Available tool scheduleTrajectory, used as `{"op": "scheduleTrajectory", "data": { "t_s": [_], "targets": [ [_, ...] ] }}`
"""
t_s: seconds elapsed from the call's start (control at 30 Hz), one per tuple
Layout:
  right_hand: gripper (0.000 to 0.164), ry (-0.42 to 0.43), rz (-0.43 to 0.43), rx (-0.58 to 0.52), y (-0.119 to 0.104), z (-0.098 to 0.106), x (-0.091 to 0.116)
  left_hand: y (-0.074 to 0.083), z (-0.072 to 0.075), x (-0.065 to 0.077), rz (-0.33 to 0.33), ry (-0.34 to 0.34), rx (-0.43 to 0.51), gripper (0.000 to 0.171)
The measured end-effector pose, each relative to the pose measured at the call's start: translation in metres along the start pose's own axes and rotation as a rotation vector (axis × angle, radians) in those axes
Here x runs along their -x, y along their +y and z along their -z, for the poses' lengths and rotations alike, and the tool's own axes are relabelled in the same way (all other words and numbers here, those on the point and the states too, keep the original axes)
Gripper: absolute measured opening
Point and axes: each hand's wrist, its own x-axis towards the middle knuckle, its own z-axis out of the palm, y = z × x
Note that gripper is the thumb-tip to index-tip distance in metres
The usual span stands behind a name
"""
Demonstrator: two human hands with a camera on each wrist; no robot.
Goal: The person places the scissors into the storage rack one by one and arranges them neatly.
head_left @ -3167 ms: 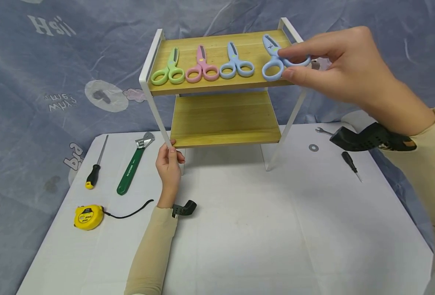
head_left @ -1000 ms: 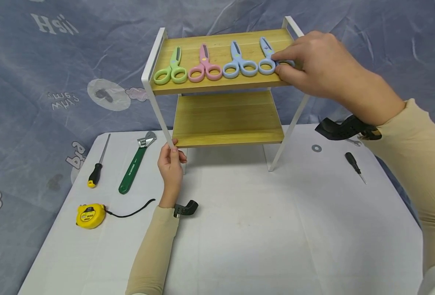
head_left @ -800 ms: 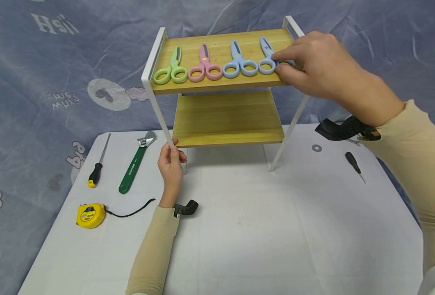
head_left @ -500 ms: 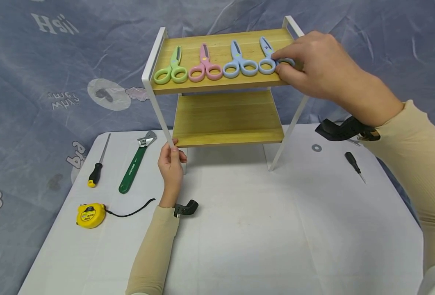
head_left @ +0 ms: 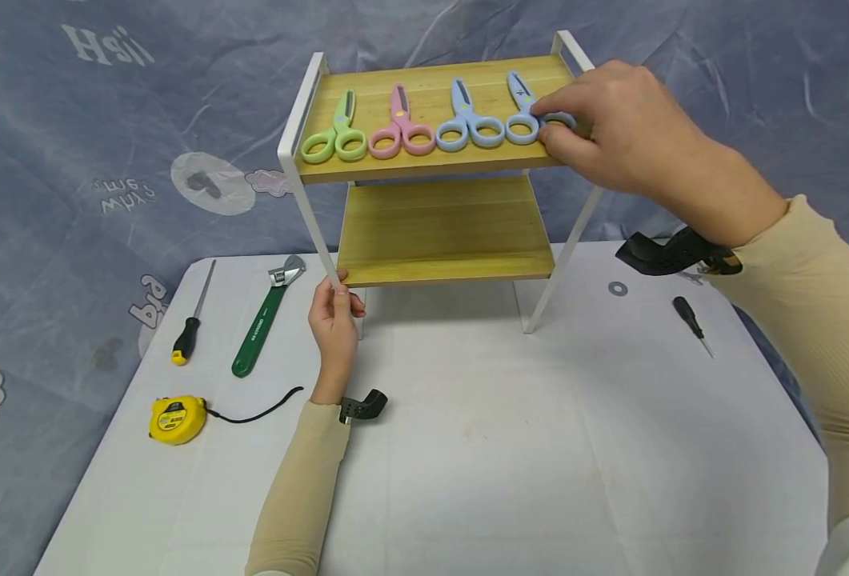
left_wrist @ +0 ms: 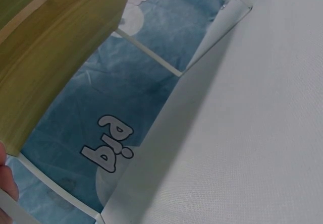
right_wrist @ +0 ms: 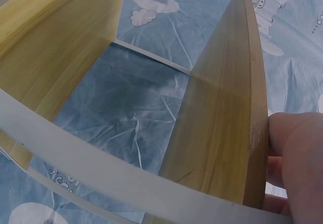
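In the head view a two-tier shelf rack [head_left: 446, 232] with wooden boards and a white frame stands at the back of the table. My left hand [head_left: 334, 324] grips its front left leg [head_left: 316, 232] beside the lower board. My right hand [head_left: 633, 136] pinches a pair of blue scissors [head_left: 522, 124] at the right end of the top board, covering part of one handle loop. To its left, in a row, lie another pair of blue scissors [head_left: 460, 124], pink scissors [head_left: 398, 120] and green scissors [head_left: 341, 128], blades pointing back. In the right wrist view the scissors are hidden.
On the table's left lie a screwdriver [head_left: 186, 340], a green-handled adjustable wrench [head_left: 258, 328] and a yellow tape measure [head_left: 178, 420] with a black strap. On the right are a washer [head_left: 618, 289], a small screwdriver [head_left: 686, 316] and a partly hidden wrench [head_left: 690, 278].
Since the oldest frame, my right hand has moved left and brought the blue scissors down onto the top board beside the other blue pair. Over the last second both hands stay still.
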Motion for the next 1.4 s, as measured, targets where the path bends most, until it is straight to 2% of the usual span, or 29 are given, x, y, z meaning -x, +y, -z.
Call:
{"op": "scheduleTrajectory", "data": {
  "t_s": [0.27,0.5,0.8,1.0,1.17,1.3,1.4],
  "targets": [
    [0.035,0.017,0.029,-0.013,0.001,0.001,0.002,0.000,-0.001,0.001,0.022,-0.001,0.013,0.029],
    [0.036,0.060,0.028,-0.022,0.004,0.002,0.007,-0.001,-0.003,0.001,0.008,-0.009,0.002,0.029],
    [0.035,0.180,0.097,-0.054,0.007,0.007,0.027,0.000,0.002,0.000,0.026,-0.001,0.000,0.030],
    [0.040,0.194,0.102,-0.042,0.007,0.014,0.046,0.002,0.007,-0.001,0.043,0.006,-0.007,0.028],
    [0.043,0.244,0.072,-0.027,0.010,0.017,0.069,0.008,0.013,-0.004,0.090,-0.040,-0.004,0.030],
    [0.050,0.282,0.037,-0.025,0.016,0.014,0.087,0.014,0.019,-0.006,0.142,-0.108,-0.052,0.032],
    [0.058,0.295,0.018,-0.040,0.022,0.009,0.100,0.020,0.025,-0.008,0.157,-0.151,-0.111,0.032]
  ]
}}
